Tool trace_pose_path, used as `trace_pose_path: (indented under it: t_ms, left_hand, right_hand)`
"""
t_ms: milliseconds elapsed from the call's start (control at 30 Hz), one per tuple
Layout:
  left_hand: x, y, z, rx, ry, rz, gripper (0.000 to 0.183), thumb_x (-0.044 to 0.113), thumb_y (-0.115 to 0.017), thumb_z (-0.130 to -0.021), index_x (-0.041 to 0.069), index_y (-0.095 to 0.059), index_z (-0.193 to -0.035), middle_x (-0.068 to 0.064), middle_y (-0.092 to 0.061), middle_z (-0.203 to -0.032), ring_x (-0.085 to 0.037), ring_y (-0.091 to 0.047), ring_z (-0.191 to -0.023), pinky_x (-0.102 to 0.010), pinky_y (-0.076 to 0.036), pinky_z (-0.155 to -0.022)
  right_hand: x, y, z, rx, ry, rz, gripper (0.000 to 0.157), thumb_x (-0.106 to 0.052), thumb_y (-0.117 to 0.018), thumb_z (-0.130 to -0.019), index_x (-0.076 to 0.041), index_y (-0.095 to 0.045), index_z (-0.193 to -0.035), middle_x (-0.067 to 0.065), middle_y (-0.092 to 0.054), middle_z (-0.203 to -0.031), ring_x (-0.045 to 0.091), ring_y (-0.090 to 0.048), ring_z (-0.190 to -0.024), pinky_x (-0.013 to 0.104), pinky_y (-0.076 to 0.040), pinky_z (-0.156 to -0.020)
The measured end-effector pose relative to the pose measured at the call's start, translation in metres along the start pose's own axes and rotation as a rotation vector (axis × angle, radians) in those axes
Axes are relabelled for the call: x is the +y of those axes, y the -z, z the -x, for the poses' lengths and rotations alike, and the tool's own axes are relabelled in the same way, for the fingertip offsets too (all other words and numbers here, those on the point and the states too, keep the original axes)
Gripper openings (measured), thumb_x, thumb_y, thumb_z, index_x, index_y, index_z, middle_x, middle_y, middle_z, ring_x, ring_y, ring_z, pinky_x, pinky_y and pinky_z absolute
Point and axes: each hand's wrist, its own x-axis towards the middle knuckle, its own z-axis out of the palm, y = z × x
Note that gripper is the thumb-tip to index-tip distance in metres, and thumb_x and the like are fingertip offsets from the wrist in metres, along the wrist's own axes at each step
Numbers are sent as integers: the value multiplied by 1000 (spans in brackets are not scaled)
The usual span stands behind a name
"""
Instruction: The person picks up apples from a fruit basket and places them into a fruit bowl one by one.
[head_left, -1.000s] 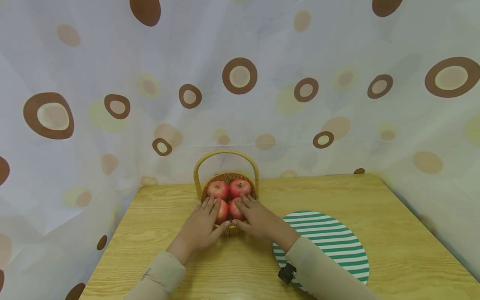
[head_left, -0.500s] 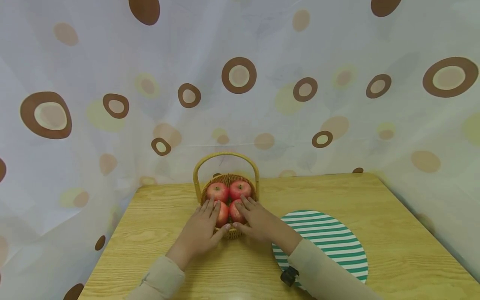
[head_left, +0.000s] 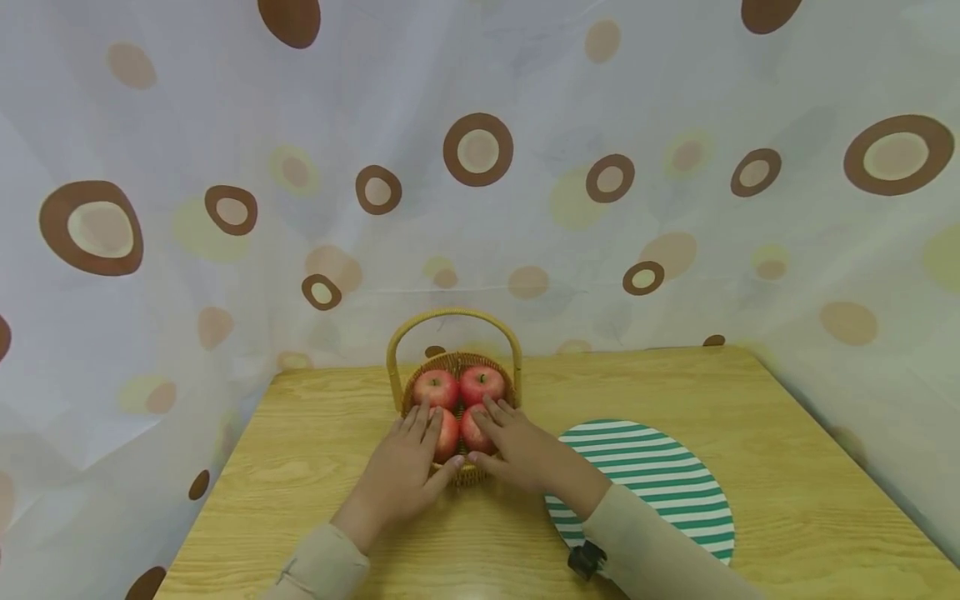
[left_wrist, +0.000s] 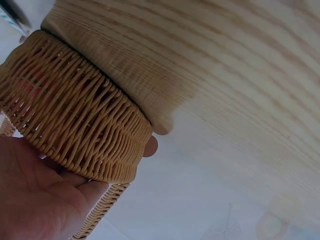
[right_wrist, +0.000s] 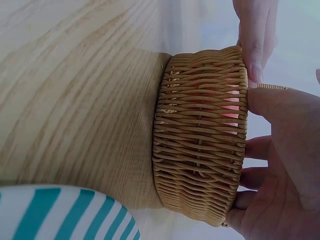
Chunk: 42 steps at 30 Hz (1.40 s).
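Observation:
A wicker basket point(head_left: 469, 477) with a tall arched handle stands upright on the wooden table in the head view, holding several red apples point(head_left: 436, 388). My left hand point(head_left: 396, 477) lies over its near left rim, fingers stretched onto an apple there. From the other side my right hand point(head_left: 528, 455) rests over the near right rim, its fingers on another apple. The thumbs nearly meet at the front rim. In the left wrist view the left hand point(left_wrist: 45, 200) is against the woven rim; the right wrist view has the right hand point(right_wrist: 295, 165) along the rim, fingers extended.
A round placemat point(head_left: 652, 475) with green and white stripes lies to the right, partly under my right forearm. Behind the wooden table point(head_left: 292, 467) hangs a white curtain point(head_left: 480, 242) with brown dots. A small black object point(head_left: 587, 560) sits at the right sleeve.
The basket with its apples has shifted slightly toward me, and both hands have come back a little with it. The placemat stays in place.

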Motion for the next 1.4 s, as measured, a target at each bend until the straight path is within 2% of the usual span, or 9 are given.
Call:
trace_pose_path:
  t_ms: [467, 900, 1400]
  left_hand:
    - [12, 2, 6, 17, 0, 7, 82, 59, -40, -111, -7, -39, -160, -32, -32, -167, -49, -37, -155, -63, -34, -125]
    - [20, 2, 16, 3, 13, 13, 83, 60, -40, -111, -7, -39, -160, -32, -32, -167, -49, -36, -155, -64, -34, -124]
    - [31, 4, 26, -12, 20, 8, 81, 58, -41, -111, -7, -39, -160, -31, -31, -168, -49, -36, -155, -63, -34, -125]
  right_hand:
    - [-6, 3, 11, -1, -10, -11, 74, -51, -52, -110, -3, -36, -165, 25, -22, -174, 47, -22, -161, 62, -26, -129]
    - [-6, -2, 22, 3, 15, -19, 76, -54, -51, -110, -4, -34, -165, 26, -21, -174, 48, -23, -161, 63, -27, -128]
    - [-12, -4, 36, -14, -12, -39, 74, -51, -53, -110, -7, -34, -166, 23, -19, -175, 48, -21, -162, 63, -26, -128]
